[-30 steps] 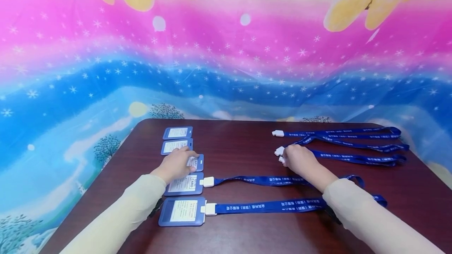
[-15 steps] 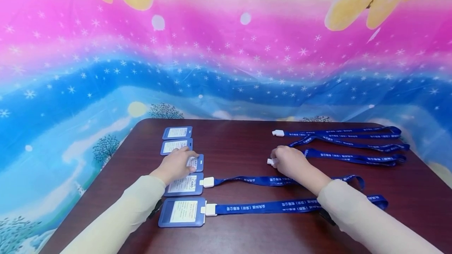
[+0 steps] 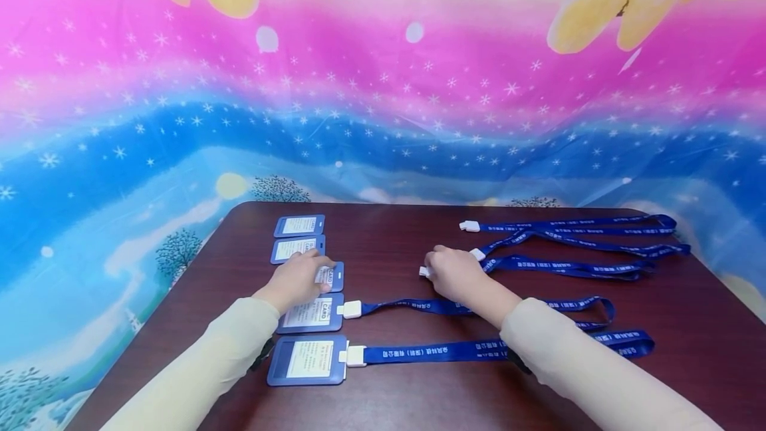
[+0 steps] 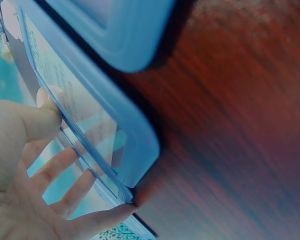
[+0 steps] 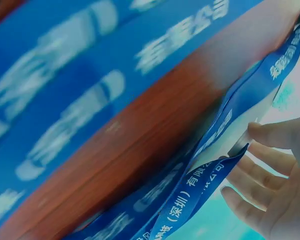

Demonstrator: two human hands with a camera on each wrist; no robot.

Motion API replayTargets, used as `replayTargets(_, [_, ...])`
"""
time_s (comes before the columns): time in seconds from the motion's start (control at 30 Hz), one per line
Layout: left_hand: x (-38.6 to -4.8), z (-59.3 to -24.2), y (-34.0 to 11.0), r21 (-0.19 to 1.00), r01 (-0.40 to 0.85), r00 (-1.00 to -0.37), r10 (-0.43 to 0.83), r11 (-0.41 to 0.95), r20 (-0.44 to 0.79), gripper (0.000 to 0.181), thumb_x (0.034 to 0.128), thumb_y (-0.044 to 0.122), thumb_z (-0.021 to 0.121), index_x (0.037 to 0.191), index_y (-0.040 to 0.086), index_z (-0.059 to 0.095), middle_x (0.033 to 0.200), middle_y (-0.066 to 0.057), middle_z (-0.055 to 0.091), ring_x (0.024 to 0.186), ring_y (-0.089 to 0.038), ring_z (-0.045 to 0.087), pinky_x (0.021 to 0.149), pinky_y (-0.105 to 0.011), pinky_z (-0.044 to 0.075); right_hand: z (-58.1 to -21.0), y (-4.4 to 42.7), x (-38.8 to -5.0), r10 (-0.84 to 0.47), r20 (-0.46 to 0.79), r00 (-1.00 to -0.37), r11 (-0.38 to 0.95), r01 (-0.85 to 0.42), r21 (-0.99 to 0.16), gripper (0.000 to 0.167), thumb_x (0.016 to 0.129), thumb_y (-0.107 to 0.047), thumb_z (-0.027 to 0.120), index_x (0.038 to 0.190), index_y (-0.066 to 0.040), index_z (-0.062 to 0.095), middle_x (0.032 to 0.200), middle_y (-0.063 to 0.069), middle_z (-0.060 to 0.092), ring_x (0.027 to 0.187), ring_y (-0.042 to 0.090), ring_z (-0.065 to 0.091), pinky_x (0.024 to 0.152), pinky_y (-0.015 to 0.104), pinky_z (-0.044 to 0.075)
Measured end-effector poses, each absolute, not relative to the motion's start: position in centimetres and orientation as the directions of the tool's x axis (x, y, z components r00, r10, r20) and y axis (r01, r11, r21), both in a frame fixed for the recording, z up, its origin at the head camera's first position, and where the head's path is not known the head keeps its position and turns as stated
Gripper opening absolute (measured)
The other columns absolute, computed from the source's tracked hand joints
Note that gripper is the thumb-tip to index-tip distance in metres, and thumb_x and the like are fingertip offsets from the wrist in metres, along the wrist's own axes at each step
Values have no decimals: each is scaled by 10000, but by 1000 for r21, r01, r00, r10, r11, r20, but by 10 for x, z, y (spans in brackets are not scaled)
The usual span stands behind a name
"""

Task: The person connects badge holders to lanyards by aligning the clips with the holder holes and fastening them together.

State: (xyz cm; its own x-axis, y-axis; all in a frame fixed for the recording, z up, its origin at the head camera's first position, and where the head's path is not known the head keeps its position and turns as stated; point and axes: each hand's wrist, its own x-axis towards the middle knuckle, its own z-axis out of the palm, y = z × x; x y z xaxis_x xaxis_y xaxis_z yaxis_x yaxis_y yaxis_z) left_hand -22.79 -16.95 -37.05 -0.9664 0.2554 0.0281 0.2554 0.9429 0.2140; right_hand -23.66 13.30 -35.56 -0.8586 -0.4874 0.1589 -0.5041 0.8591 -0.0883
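Observation:
My left hand (image 3: 296, 277) pinches a blue badge holder (image 3: 337, 277), third from the back in a column at the left. In the left wrist view the thumb lies on one edge of this holder (image 4: 142, 145), and fingers show through its clear window. My right hand (image 3: 453, 276) pinches the white clip (image 3: 424, 272) of a blue lanyard (image 3: 550, 265) that trails to the right over the table. The right wrist view shows thumb and fingertips on the clip (image 5: 238, 145), with the printed strap (image 5: 182, 205) hanging beside them.
Two badge holders (image 3: 299, 225) lie behind the left hand. In front, two more holders (image 3: 306, 359) have lanyards (image 3: 427, 351) attached. Two loose lanyards (image 3: 574, 223) lie at the back right of the dark wooden table (image 3: 383, 238). A printed cloth (image 3: 383, 105) hangs behind.
My right hand has drawn the lanyard's clip leftward, away from the neighbouring clip, and its strap has followed. The left hand has stayed at the badge holder.

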Motion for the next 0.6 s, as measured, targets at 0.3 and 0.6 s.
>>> replayTargets(0.3, [-227, -371, -167, 223, 241, -970, 243, 945, 20, 450, 857, 195, 791, 1288, 159, 665, 1323, -114, 579, 1155, -347, 540, 968, -540, 473, -362, 95, -238, -538, 161, -828, 837, -547, -19, 72, 908, -113, 698, 927, -53, 735, 805, 63, 588, 732, 213, 631, 638, 398, 566])
replayTargets(0.6, [-227, -370, -169, 211, 251, -967, 252, 945, 26, 447, 858, 190, 790, 1285, 148, 665, 1333, -130, 574, 1190, -378, 534, 976, -547, 467, -361, 57, -243, -584, 153, -797, 808, -589, 19, 64, 909, -117, 705, 929, -80, 754, 837, 58, 573, 679, 186, 608, 622, 354, 564])
